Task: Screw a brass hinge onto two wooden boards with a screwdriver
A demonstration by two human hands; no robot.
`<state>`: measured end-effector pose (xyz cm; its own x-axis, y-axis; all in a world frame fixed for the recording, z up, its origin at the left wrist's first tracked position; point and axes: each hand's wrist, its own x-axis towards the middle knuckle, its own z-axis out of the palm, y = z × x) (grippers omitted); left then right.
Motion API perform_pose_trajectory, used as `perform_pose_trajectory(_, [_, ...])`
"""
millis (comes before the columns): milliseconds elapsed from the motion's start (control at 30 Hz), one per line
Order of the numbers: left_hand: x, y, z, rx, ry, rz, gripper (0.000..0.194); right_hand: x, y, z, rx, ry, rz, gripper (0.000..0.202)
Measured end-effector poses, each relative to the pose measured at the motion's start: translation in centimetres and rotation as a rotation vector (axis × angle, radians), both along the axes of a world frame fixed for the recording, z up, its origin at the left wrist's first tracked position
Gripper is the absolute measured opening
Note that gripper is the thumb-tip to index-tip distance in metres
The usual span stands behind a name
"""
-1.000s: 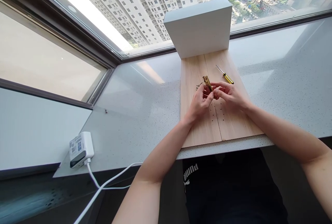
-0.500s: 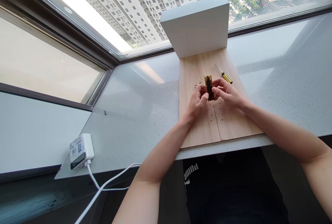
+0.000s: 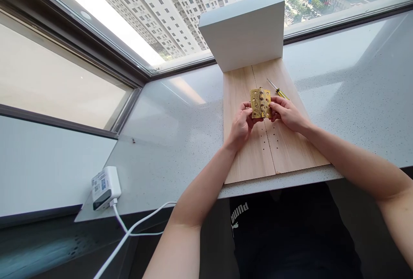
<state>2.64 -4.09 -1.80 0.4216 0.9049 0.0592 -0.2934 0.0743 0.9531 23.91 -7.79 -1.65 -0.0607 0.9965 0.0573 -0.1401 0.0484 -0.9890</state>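
Note:
A brass-coloured door hinge [image 3: 257,103], its two leaves spread wide, is held above the wooden boards [image 3: 245,162]. My left hand [image 3: 242,122] pinches the left leaf by its lower edge, and my right hand [image 3: 285,113] grips the right leaf at its outer edge. The knuckle side with the barrel faces up. Below the hands, several small dark holes run down both sides of the seam between the two boards. A screwdriver [image 3: 280,91] with a yellow and black handle lies on the right board just beyond my right hand.
A white box-like block [image 3: 248,35] stands at the far end of the boards, against the window. On the speckled counter [image 3: 155,150], a white power adapter [image 3: 106,187] sits at the left, its white cable [image 3: 129,231] hanging past the front edge.
The hinge has been opened out and turned over, from a V shape showing its dark inside to nearly flat with its barrel up. Both hands have shifted slightly apart.

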Motion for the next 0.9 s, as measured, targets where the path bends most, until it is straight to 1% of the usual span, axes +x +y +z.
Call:
perform_pose_trajectory(100, [0.0,0.0,0.1,-0.034,0.004,-0.044,0.040,0.1,-0.1,0.2,0.006,-0.012,0.011,0.051])
perform_pose_trajectory(200, [0.0,-0.3,0.2,-0.033,0.006,-0.086,0.043,-0.1,-0.2,0.5,0.021,-0.028,0.015,0.049])
perform_pose_trajectory(333, [0.1,-0.5,0.2,-0.021,-0.006,-0.104,0.044,-0.4,-0.4,0.5,0.046,-0.048,0.004,0.047])
perform_pose_trajectory(433, [0.0,-0.3,0.0,-0.016,0.019,-0.063,0.041,-0.4,-0.3,0.4,0.080,-0.058,-0.024,0.051])
perform_pose_trajectory(533, [-0.1,0.1,-0.2,0.004,0.040,0.029,0.039,-0.2,-0.3,0.3,0.132,-0.070,-0.070,0.058])
perform_pose_trajectory(600, [-0.1,0.3,-0.3,0.034,0.043,0.091,0.041,-0.1,-0.4,0.5,0.160,-0.084,-0.096,0.060])
perform_pose_trajectory(667, [-0.2,0.3,-0.2,0.082,0.057,0.122,0.044,0.0,-0.5,0.7,0.171,-0.099,-0.108,0.062])
perform_pose_trajectory(733, [-0.2,0.0,0.0,0.142,0.082,0.111,0.047,-0.1,-0.7,0.9,0.170,-0.112,-0.103,0.064])
perform_pose_trajectory(833, [-0.1,-0.6,0.1,0.225,0.139,0.055,0.052,-0.2,-1.0,1.2,0.159,-0.129,-0.067,0.069])
perform_pose_trajectory(900, [0.1,-0.9,0.1,0.281,0.200,0.033,0.051,-0.3,-1.2,1.3,0.154,-0.144,-0.037,0.069])
